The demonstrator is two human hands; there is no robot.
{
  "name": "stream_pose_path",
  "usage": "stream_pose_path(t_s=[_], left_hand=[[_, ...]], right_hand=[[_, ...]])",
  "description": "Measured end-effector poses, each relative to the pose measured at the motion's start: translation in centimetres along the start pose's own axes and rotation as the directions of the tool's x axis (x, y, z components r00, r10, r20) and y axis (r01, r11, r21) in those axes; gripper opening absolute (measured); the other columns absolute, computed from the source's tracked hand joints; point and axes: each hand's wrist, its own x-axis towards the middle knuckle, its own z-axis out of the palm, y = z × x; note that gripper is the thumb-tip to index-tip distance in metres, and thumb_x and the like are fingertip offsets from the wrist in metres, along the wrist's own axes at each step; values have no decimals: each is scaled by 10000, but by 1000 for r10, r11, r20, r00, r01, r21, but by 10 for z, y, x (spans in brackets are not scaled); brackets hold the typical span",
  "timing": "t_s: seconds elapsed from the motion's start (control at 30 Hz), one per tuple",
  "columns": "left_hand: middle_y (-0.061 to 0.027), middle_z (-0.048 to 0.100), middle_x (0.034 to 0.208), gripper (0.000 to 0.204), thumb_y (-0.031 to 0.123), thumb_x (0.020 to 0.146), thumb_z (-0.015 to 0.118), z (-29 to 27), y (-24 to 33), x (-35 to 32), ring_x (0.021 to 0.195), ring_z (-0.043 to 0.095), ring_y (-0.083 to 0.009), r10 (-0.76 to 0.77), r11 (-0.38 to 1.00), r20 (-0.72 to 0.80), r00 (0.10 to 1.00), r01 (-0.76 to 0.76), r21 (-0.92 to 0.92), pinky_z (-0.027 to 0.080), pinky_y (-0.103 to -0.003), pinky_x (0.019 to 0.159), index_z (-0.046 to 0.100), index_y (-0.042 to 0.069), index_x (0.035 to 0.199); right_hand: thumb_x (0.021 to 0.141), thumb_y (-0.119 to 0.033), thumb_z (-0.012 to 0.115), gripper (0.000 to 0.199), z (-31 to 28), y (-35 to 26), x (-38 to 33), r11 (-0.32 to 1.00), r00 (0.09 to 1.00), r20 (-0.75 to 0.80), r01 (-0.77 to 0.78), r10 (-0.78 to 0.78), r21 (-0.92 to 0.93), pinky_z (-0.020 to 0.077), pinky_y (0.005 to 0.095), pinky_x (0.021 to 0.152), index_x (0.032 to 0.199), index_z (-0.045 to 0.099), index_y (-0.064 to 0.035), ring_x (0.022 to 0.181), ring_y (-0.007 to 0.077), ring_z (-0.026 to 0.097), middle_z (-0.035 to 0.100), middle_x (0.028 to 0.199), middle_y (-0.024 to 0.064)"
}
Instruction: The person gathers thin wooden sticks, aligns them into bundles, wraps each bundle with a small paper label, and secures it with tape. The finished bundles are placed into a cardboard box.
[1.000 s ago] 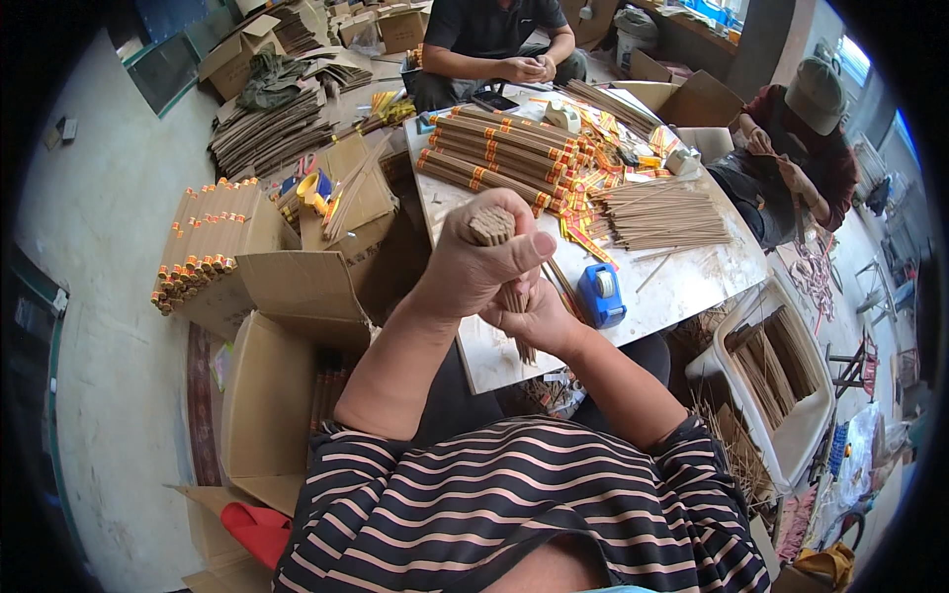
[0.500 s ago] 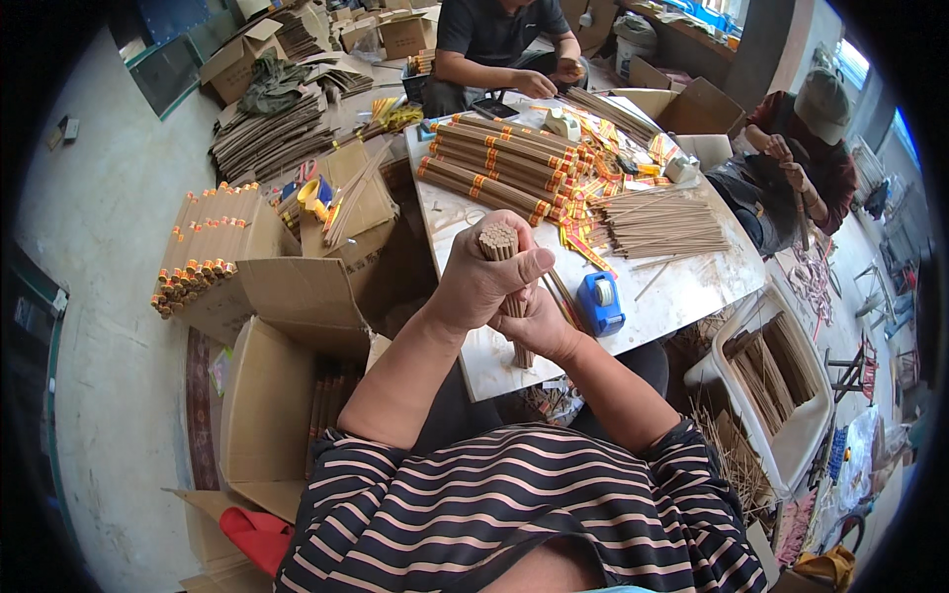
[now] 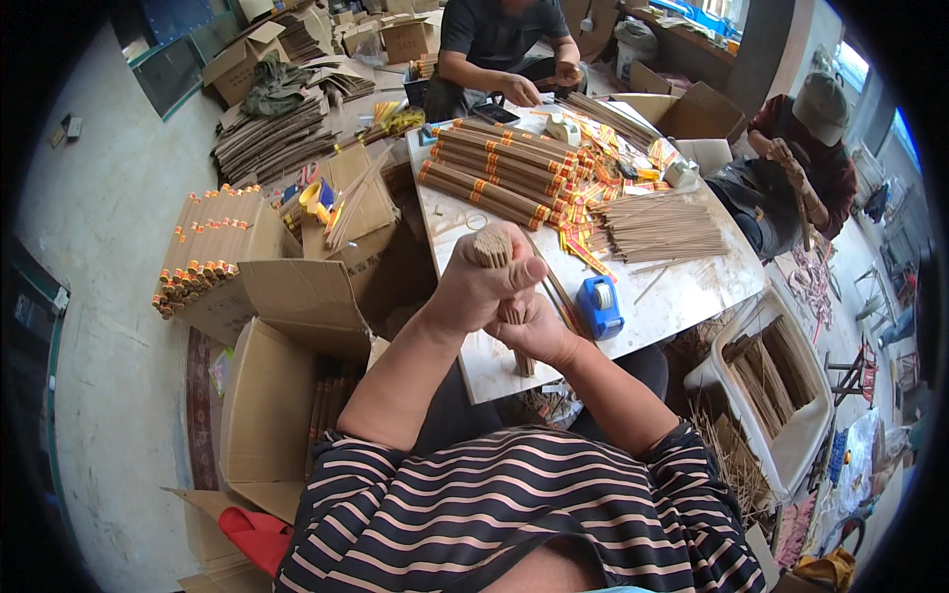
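Above the table's near edge, I hold a bundle of thin brown sticks, which look like incense sticks (image 3: 492, 249), on end. My left hand (image 3: 469, 289) wraps round its upper part, with the packed tips showing above the fingers. Just below and to the right, my right hand (image 3: 542, 331) is closed round the same bundle. The lower ends come out beneath it, close to the white table (image 3: 682, 289). A blue tape dispenser (image 3: 600, 308) stands right of my right hand. Several loose sticks (image 3: 664, 227) lie farther back.
Banded stick bundles (image 3: 494, 170) are stacked on the table beside red-and-yellow paper strips (image 3: 587, 259). An open cardboard box (image 3: 255, 405) stands at my left, a white tub (image 3: 710, 372) of sticks at my right. Two people work across the table, one at the back (image 3: 499, 44), one at right (image 3: 835, 163).
The bundle's top has shifted slightly left and down within my hands, and my grip has moved a little. Both other people's hands have moved slightly.
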Motion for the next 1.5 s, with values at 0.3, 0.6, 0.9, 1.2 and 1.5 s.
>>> stream_pose_path(t_s=[0.3, 0.6, 0.9, 1.2, 1.5], left_hand=[[-15, 531, 633, 227, 111, 779, 706, 9, 1, 2, 534, 517, -77, -12, 997, -45, 999, 16, 80, 438, -211, 478, 496, 70, 705], [12, 483, 550, 246, 143, 791, 702, 32, 16, -8, 441, 440, -49, -39, 952, -65, 997, 57, 301, 358, -187, 406, 486, 66, 703], [50, 467, 534, 236, 226, 825, 667, 36, 30, -20, 436, 405, -21, -231, 744, -220, 948, 318, 587, 314, -192, 400, 530, 73, 710], [-1, 579, 768, 215, 126, 795, 640, 43, -9, -40, 699, 511, -38, -559, 564, -285, 779, 609, 558, 412, -204, 516, 591, -7, 956], [-13, 484, 694, 399, 416, 951, 374, 29, -26, -82, 540, 427, -57, -671, 714, -77, 737, 671, 199, 356, -169, 487, 457, 35, 1033]], right_hand=[[775, -204, 680, 175, 7, 18, 2, 993, 988, -118, 106, -98, 60, 429, 236, 481, 807, 599, -53, 522, 78, 512, 555, 620, -11], [769, -90, 668, 157, 10, -22, -12, 973, 986, 6, 162, -165, 165, 448, 250, 687, 897, 587, -47, 757, 107, 539, 574, 778, 2], [814, -175, 614, 432, -44, -39, -32, 925, 962, -180, 249, -203, 287, 419, 253, 760, 1189, 462, -22, 892, 120, 501, 536, 952, 45], [889, -345, 525, 327, -24, -43, -51, 849, 947, -156, 168, -279, -501, 476, 337, 581, 862, 582, -24, 649, 281, 606, 603, 706, 149], [915, -237, 501, 288, -11, -17, -75, 959, 973, -191, 76, -132, -274, 443, 269, 543, 813, 581, 20, 593, 149, 556, 550, 647, 93]])
